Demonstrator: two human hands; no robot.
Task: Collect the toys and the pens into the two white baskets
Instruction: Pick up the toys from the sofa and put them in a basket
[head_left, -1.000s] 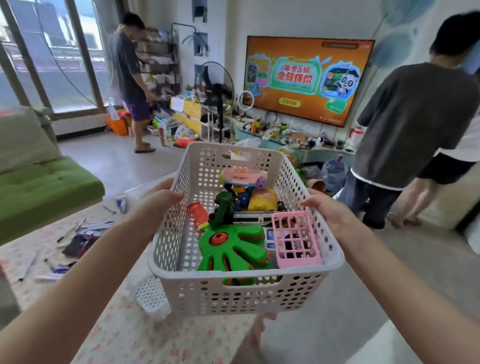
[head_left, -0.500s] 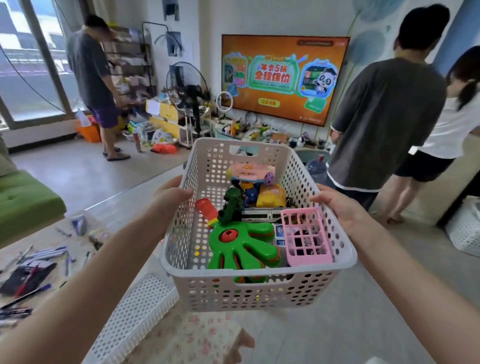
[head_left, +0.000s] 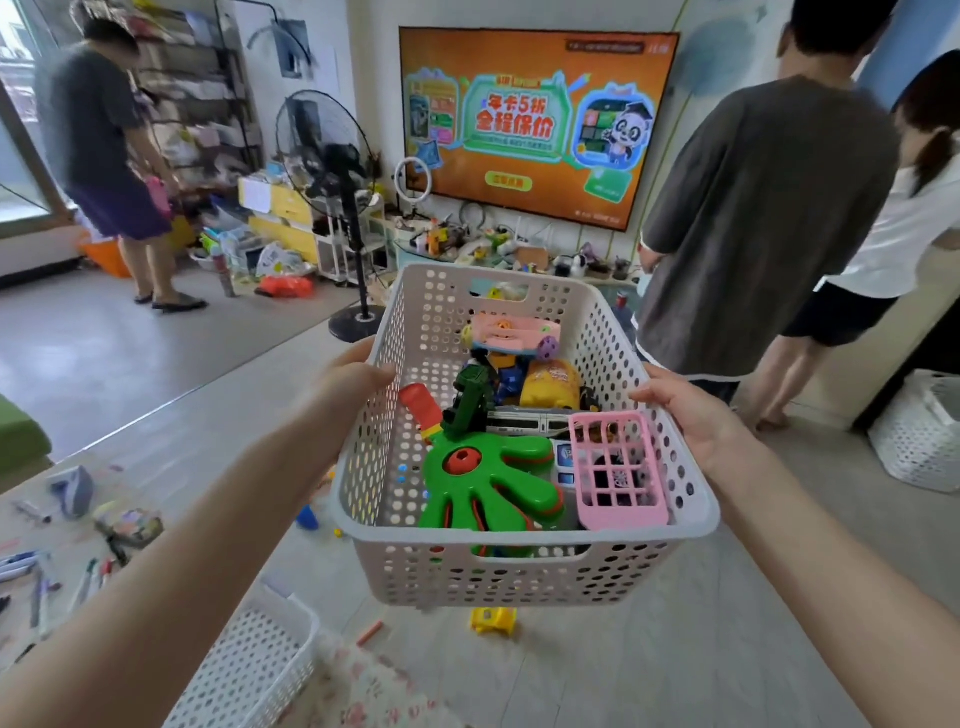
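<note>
The white perforated plastic basket (head_left: 524, 571), holding a green hand-shaped plastic toy (head_left: 488, 483) and a pink plastic grid (head_left: 615, 467), is held above the floor (head_left: 675, 649) at centre. The left hand (head_left: 348, 384) grasps its left rim with curled fingers; the right hand (head_left: 691, 415) grasps its right rim likewise.

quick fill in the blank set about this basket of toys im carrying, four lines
1. The hand-shaped toy in the carried basket is ___.
2. The grid toy nearest the right hand is ___.
3. The loose pens lie on the ___ of the view.
4. The small toy on the floor below the carried basket is ___.
Missing words: green; pink; left; yellow.
</note>
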